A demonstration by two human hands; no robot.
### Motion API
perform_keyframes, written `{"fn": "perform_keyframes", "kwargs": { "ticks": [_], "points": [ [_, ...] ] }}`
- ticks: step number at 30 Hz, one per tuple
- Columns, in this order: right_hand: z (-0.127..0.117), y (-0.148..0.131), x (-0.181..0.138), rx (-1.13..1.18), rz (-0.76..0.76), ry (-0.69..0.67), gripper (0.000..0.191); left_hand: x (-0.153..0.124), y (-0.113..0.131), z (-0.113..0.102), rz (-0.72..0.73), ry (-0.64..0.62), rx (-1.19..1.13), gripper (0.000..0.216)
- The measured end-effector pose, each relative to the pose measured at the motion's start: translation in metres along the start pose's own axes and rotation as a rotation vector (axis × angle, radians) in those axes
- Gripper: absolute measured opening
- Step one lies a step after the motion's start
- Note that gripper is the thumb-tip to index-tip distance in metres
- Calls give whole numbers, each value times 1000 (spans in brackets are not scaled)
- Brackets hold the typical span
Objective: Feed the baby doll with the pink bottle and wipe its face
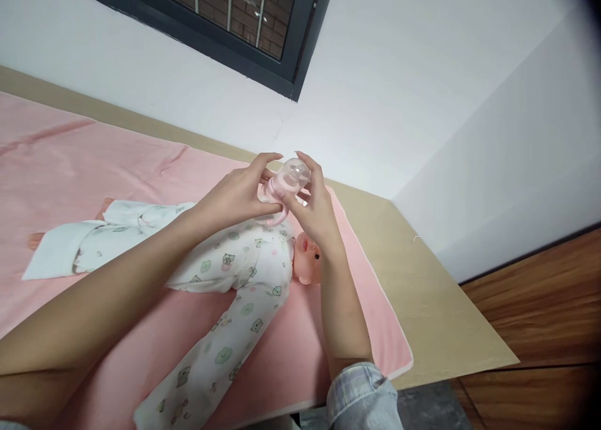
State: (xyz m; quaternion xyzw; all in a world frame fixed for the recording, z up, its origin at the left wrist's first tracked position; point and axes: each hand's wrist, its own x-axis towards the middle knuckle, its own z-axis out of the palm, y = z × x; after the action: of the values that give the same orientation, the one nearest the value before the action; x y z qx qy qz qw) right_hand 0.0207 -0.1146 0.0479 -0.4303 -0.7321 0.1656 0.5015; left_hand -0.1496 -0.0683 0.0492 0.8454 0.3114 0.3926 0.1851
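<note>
A baby bottle (290, 178) with a clear domed cap and pink handles is held up between my two hands. My left hand (241, 189) grips its body from the left, thumb along the near side. From the right, my right hand (313, 203) has its fingers around the domed cap, thumb near the collar. Below them a baby doll (307, 258) lies on its back, dressed in a white printed suit (225, 261). My right forearm hides part of the doll's head.
A pink blanket (141, 330) lies under the doll on a tan tabletop (413, 305). Behind rises a white wall (399, 73) with a dark-framed window (293, 73). Wooden panels (554, 292) stand beyond the table's right edge.
</note>
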Motion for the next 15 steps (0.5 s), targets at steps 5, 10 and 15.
{"fn": "perform_keyframes", "kwargs": {
  "ticks": [5,10,15],
  "points": [
    [6,3,-2,33,14,-19,85,0,3,-1,-30,22,16,80],
    [-2,2,0,45,8,44,84,-7,15,-9,1,74,128,79],
    [-43,27,4,-108,6,223,86,-26,34,-28,177,-7,96,42]
  ]
}}
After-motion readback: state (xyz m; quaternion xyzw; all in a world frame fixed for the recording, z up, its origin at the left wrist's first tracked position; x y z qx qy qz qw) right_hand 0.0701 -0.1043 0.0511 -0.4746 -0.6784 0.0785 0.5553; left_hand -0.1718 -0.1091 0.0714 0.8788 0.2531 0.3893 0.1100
